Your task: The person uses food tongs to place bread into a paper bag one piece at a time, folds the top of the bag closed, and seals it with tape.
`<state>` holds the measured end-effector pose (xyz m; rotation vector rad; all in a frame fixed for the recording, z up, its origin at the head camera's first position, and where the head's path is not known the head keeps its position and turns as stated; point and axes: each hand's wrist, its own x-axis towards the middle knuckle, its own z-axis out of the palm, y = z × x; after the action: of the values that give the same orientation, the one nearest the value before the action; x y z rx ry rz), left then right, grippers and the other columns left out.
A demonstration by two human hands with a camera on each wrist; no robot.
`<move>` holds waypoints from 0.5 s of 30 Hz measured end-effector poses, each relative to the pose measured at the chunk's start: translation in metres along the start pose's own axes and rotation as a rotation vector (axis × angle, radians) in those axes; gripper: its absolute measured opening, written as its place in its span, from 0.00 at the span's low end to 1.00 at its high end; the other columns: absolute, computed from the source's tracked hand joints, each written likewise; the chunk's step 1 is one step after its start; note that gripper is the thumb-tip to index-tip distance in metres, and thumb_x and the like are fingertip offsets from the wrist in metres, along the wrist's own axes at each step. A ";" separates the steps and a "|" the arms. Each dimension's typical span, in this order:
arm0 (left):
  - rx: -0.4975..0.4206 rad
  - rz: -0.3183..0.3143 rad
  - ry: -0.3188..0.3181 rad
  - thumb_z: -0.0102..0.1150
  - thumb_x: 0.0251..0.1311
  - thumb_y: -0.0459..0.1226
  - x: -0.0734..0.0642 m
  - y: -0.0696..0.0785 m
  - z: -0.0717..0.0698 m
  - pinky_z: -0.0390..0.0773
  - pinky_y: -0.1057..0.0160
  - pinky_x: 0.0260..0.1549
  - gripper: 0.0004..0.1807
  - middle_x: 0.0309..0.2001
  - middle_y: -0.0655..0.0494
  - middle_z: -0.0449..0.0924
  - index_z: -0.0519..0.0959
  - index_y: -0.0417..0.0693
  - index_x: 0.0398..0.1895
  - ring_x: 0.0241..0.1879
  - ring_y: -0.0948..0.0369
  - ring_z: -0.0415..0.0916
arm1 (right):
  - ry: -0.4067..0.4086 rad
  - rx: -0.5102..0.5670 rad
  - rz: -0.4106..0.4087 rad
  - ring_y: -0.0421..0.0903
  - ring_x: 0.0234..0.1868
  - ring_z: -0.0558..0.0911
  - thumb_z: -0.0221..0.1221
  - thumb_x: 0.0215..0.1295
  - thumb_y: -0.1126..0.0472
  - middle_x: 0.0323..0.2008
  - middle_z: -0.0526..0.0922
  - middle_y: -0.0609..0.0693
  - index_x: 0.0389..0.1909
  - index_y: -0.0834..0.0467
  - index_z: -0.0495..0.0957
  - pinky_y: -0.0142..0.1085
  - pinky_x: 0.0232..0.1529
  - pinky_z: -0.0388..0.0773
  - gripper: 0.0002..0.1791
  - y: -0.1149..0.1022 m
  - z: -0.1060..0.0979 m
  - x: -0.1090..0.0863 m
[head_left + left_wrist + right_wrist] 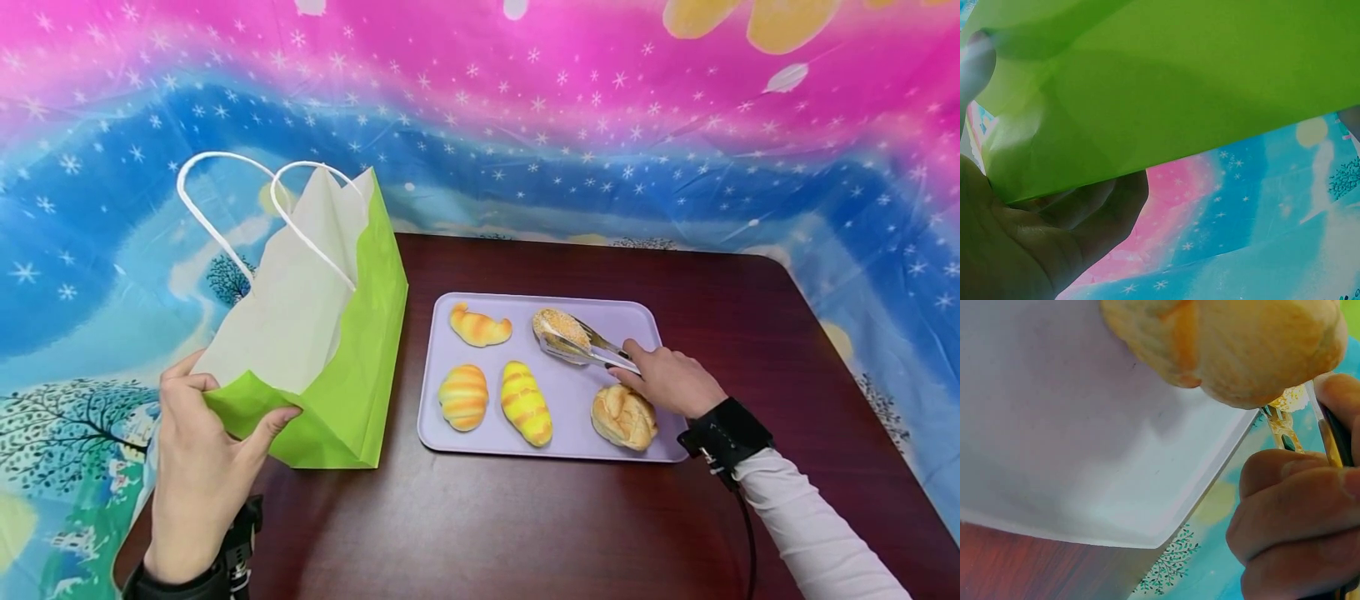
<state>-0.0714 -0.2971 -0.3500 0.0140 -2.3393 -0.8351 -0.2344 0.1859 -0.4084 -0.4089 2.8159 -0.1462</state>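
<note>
My right hand (671, 379) grips a pair of metal tongs (592, 357), whose two arms lie on either side of a seeded bun (562, 327) at the back right of a lilac tray (577, 447). Fingers curled round the tongs also show in the right wrist view, with a round bread roll (1241, 350) nearer the camera. On the left, my left hand (210, 454) pinches the near rim of a green paper bag (375, 333) between thumb and fingers. The bag stands upright, its white inside showing and its mouth spread.
Also on the tray are a small croissant (480, 327), a striped oval bread (463, 398), a long yellow bread (527, 404) and the round roll near the front right. White rope handles (217, 225) rise from the bag. A patterned cloth (525, 150) hangs behind the dark table (480, 517).
</note>
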 end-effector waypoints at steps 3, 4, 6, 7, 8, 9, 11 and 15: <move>0.000 -0.003 -0.004 0.51 0.53 0.69 0.000 0.000 0.000 0.63 0.38 0.45 0.47 0.64 0.23 0.58 0.53 0.30 0.42 0.59 0.28 0.63 | 0.005 -0.016 0.005 0.46 0.21 0.73 0.55 0.72 0.41 0.28 0.81 0.57 0.63 0.60 0.68 0.36 0.19 0.66 0.31 0.001 0.001 0.000; 0.000 -0.004 -0.006 0.51 0.53 0.69 0.000 0.000 0.000 0.63 0.38 0.45 0.47 0.64 0.23 0.58 0.53 0.30 0.42 0.60 0.28 0.62 | 0.008 -0.021 0.007 0.46 0.21 0.73 0.55 0.72 0.41 0.29 0.82 0.58 0.63 0.60 0.68 0.36 0.19 0.66 0.31 0.001 0.001 -0.001; 0.002 -0.013 -0.011 0.50 0.53 0.69 0.000 0.001 -0.001 0.63 0.38 0.45 0.47 0.65 0.24 0.58 0.53 0.30 0.43 0.61 0.27 0.62 | 0.016 -0.028 0.011 0.46 0.21 0.73 0.55 0.72 0.41 0.30 0.82 0.59 0.62 0.60 0.68 0.36 0.19 0.67 0.30 0.002 0.000 -0.001; 0.003 -0.016 -0.013 0.50 0.53 0.68 0.000 0.001 -0.001 0.63 0.38 0.46 0.47 0.65 0.24 0.58 0.53 0.30 0.43 0.61 0.27 0.62 | 0.020 -0.029 0.014 0.46 0.21 0.74 0.55 0.72 0.42 0.30 0.82 0.59 0.62 0.60 0.68 0.36 0.19 0.67 0.30 0.003 0.000 -0.002; 0.004 -0.019 -0.015 0.50 0.53 0.68 0.000 0.001 -0.001 0.64 0.38 0.45 0.47 0.65 0.24 0.57 0.53 0.30 0.43 0.61 0.28 0.62 | 0.026 -0.028 0.016 0.46 0.22 0.74 0.54 0.73 0.42 0.30 0.82 0.59 0.62 0.60 0.68 0.36 0.20 0.67 0.30 0.003 -0.001 -0.002; 0.005 -0.020 -0.015 0.50 0.53 0.68 0.000 0.002 -0.001 0.64 0.39 0.45 0.47 0.65 0.24 0.57 0.53 0.30 0.43 0.61 0.28 0.62 | 0.032 -0.024 0.017 0.46 0.22 0.74 0.55 0.73 0.42 0.30 0.82 0.58 0.62 0.60 0.68 0.36 0.20 0.67 0.29 0.003 -0.001 -0.002; 0.008 -0.018 -0.013 0.50 0.53 0.69 -0.001 0.002 -0.001 0.63 0.39 0.45 0.47 0.65 0.24 0.58 0.53 0.30 0.43 0.61 0.28 0.62 | 0.042 -0.013 0.014 0.46 0.21 0.74 0.54 0.73 0.43 0.29 0.81 0.57 0.61 0.59 0.68 0.36 0.19 0.67 0.28 0.004 -0.002 -0.003; 0.008 -0.007 -0.005 0.50 0.53 0.69 0.000 0.002 -0.001 0.63 0.39 0.44 0.47 0.64 0.23 0.58 0.53 0.30 0.43 0.60 0.27 0.62 | 0.056 0.006 0.000 0.45 0.20 0.73 0.55 0.73 0.44 0.28 0.80 0.56 0.61 0.60 0.68 0.36 0.18 0.67 0.27 0.005 -0.004 -0.004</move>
<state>-0.0703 -0.2961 -0.3486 0.0240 -2.3484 -0.8303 -0.2332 0.1917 -0.4044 -0.4097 2.8699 -0.1692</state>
